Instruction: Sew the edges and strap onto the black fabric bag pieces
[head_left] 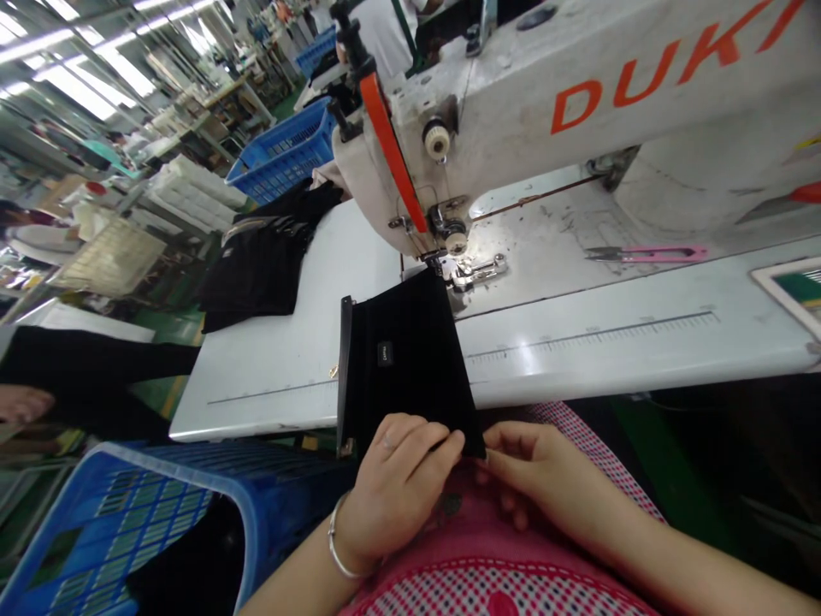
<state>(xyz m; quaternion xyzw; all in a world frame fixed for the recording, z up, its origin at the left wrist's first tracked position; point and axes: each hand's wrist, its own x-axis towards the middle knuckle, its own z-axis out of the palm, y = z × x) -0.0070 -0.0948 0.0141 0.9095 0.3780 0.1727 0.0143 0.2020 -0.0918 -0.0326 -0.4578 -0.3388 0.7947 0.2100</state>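
A black fabric piece [404, 359] with a small label and a zipper along its left edge lies on the white sewing table [269, 368]. Its far end reaches the presser foot [471, 272] of the white sewing machine [577, 94]. My left hand [398, 483] pinches the near edge of the fabric at the table's front, a silver bangle on its wrist. My right hand [539, 475] holds the fabric's near right corner, fingertips meeting those of the left hand.
A stack of black pieces [256, 265] lies at the table's far left. Blue crates stand at the near left [128, 522] and behind the table [282, 154]. Pink-handled thread snips [647, 253] rest on the machine bed. Another person's hand [22, 402] shows at left.
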